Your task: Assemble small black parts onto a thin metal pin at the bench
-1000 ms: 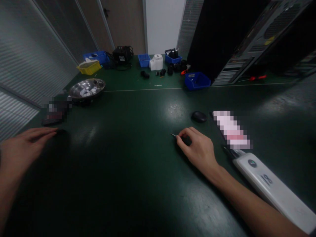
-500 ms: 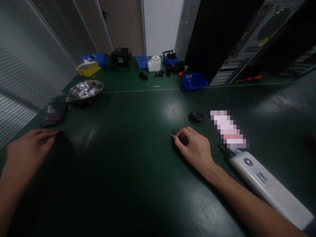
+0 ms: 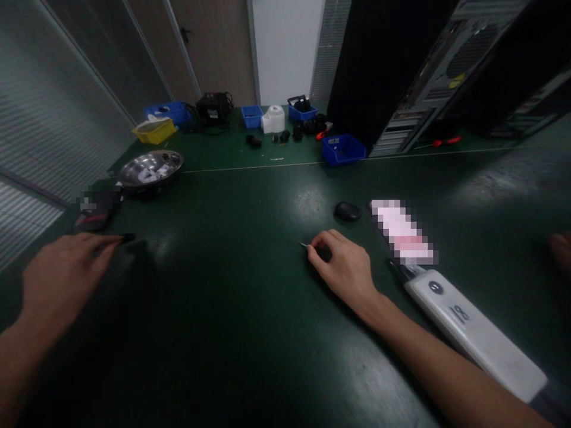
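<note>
On the left, my left hand [image 3: 65, 276] is held above the green tabletop [image 3: 223, 309], thumb and fingers pinching a small black piece [image 3: 127, 238]. Its exact kind is too dark to make out. My right hand [image 3: 343, 261] rests on the table near the middle, fingertips closed on a thin, pointed metal piece [image 3: 302, 244] whose tip points left. Most of that piece is hidden by the fingers. Just beyond my right hand lies a black computer mouse [image 3: 347, 211].
Right of my arm lie a blurred-out phone-like slab [image 3: 401, 229] and a long white device [image 3: 475, 330]. A metal bowl [image 3: 173, 168] with white scraps stands back left. Blue bins [image 3: 343, 151], a yellow tray [image 3: 156, 134] and black parts line the back. Another person's hand [image 3: 559, 249] shows at right.
My left hand has moved right with the small black piece. My right hand keeps its pinch on the table. The whole view has shifted slightly, and more of the other person's hand shows.
</note>
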Demonstrator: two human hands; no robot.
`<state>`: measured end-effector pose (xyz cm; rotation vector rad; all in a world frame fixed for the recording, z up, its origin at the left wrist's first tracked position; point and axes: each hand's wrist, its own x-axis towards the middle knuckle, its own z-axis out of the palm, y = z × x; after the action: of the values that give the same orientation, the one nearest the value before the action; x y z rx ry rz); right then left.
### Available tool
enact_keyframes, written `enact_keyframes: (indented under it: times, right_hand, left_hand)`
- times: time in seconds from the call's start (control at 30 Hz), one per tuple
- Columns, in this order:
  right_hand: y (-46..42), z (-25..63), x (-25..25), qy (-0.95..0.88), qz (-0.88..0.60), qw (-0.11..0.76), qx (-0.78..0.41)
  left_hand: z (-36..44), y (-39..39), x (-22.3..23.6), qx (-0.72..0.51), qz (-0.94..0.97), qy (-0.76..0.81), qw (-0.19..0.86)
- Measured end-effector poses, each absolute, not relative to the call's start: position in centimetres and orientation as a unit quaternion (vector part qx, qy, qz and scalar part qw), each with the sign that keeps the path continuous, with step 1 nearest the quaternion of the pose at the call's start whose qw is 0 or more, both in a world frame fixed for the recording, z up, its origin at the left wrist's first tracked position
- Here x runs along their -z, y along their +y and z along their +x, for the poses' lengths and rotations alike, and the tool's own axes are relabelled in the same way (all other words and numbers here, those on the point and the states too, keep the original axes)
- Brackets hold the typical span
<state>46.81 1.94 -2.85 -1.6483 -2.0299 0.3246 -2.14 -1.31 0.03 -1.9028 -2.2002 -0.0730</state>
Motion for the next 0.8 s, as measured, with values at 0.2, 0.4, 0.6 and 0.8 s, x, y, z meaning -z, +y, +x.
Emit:
enact_keyframes:
  times: [0.2,0.4,0.6,0.8]
  right_hand:
    - [1.9,46.9,2.8,-0.747,-0.604,0.249,-0.122]
    - [1.7,46.8,2.8,-0.737,-0.613,0.261,-0.113]
    - [1.7,46.6,2.8,-0.725,-0.62,0.274,-0.122]
    - [1.8,46.7,2.7,-0.728,-0.603,0.292,-0.143]
  left_hand:
    - [14.1,1.4,-3.0,0.116,-0.825,-0.552,0.033]
    - [25.2,3.2,0.1,0.13,-0.897,-0.413,-0.09]
    - [25.9,3.8,2.9,0.207,-0.871,-0.425,-0.133]
    - [24.5,4.6,3.0,0.246,-0.829,-0.433,-0.255]
